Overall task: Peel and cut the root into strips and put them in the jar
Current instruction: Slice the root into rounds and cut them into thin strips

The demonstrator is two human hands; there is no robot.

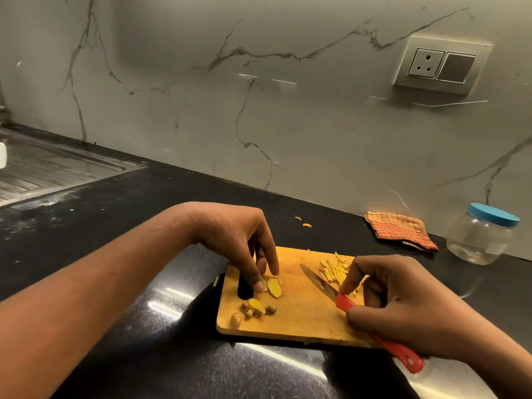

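A wooden cutting board (299, 309) lies on the black counter. My left hand (239, 243) reaches down onto its left part, fingertips touching flat yellow root slices (273, 287). Peel scraps and root ends (253, 311) lie near the board's front left corner. A pile of thin yellow strips (334, 269) sits at the board's far right. My right hand (391, 306) grips a red-handled knife (345, 303), blade pointing up-left and resting by the strips. A clear jar (479, 239) with a blue lid on stands at the right, by the wall.
A folded striped cloth (401, 230) lies between the board and the jar. A steel sink drainboard (49, 165) is at the far left. Two small yellow scraps (302, 221) lie on the counter behind the board. A wall socket (442, 64) is up right.
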